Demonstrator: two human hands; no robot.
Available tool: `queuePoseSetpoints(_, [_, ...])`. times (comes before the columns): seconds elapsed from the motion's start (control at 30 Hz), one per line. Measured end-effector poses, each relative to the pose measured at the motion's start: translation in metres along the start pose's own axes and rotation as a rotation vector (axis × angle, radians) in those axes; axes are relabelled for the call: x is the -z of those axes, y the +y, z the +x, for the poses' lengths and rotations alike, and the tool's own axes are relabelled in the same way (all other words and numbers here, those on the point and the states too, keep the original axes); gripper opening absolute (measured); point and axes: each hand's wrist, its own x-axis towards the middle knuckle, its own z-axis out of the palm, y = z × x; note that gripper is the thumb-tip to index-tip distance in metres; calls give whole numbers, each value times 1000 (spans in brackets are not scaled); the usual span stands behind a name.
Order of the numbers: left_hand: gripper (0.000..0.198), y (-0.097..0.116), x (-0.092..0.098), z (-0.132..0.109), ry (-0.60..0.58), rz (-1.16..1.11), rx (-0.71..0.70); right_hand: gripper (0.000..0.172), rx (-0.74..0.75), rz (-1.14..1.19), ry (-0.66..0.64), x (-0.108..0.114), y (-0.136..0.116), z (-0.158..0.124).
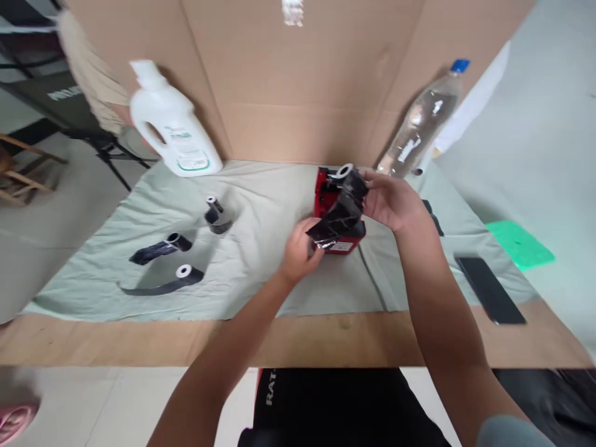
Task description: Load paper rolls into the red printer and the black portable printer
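Observation:
A roll of black ribbon (pixel 345 202) on a white core is held up in front of me, with a shiny strip hanging loose down to the left. My right hand (pixel 388 200) grips the roll from its right side, fingers closed. Down at the strip's free end, my left hand (pixel 302 251) pinches the edge between thumb and fingers. Directly behind and below the ribbon stands a red device (pixel 323 197) with black parts and a pale label low on its front. The roll and strip hide much of it.
Several similar ribbon rolls (pixel 190 273) lie at left. A white jug (pixel 174 127) and a water bottle (pixel 421 121) stand by the cardboard panel (pixel 298 87). At right are a phone (pixel 488 290) and a green plastic piece (pixel 520 244). Another person's sleeve (pixel 90 62) shows at upper left.

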Motion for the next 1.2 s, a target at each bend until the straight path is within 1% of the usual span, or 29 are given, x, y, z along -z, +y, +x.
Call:
queuePoseSetpoints(0.1, [69, 1, -4, -2, 46, 31, -13, 20, -36, -139, 60, 15, 19, 10])
queuePoseSetpoints(0.13, [74, 2, -5, -2, 59, 53, -18, 20, -24, -236, 88, 17, 26, 16])
queuePoseSetpoints(0.17, [74, 3, -5, -2, 61, 79, -25, 21, 3, -349, 114, 19, 33, 21])
queuePoseSetpoints(0.2, [69, 5, -6, -2, 50, 108, -37, 22, 41, -462, 136, 21, 39, 25])
queuePoseSetpoints(0.27, [48, 8, -5, 0, 7, 161, -73, 23, 121, -658, 158, 21, 45, 31])
queuePoseSetpoints(0.33, [28, 10, -4, 1, -31, 196, -97, 23, 184, -817, 143, 20, 47, 31])
queuePoseSetpoints(0.37, [24, 10, -3, 2, -39, 206, -101, 23, 208, -886, 126, 19, 46, 30])
queuePoseSetpoints(0.43, [22, 10, -2, 2, -30, 208, -102, 23, 252, -990, 83, 19, 45, 26])
queuePoseSetpoints(0.5, [24, 9, -2, 1, -13, 200, -104, 25, 273, -1050, 59, 19, 48, 23])
queuePoseSetpoints(0.57, [28, 8, -3, 0, -11, 189, -104, 28, 260, -1085, 56, 19, 54, 23])
queuePoseSetpoints(0.63, [30, 8, -3, -2, -31, 184, -93, 29, 244, -1113, 53, 20, 61, 26])
queuePoseSetpoints(0.73, [27, 6, -3, -3, -78, 141, -67, 31, 259, -1165, 19, 20, 66, 32])
queuePoseSetpoints(0.87, [27, 4, -3, -4, -102, 125, -31, 36, 260, -1336, -41, 17, 57, 33])
queuePoseSetpoints(1.0, [34, 2, -3, -3, -111, 142, 16, 38, 174, -1491, 0, 4, 45, 29])
queuePoseSetpoints(1.07, [36, 2, -3, -2, -123, 126, 48, 35, 114, -1545, 37, -3, 42, 27])
queuePoseSetpoints(1.13, [36, 2, -4, -2, -134, 114, 77, 26, 72, -1583, 65, -7, 41, 28])
queuePoseSetpoints(1.2, [37, 3, -5, -1, -146, 115, 101, 18, 47, -1602, 45, -8, 41, 30])
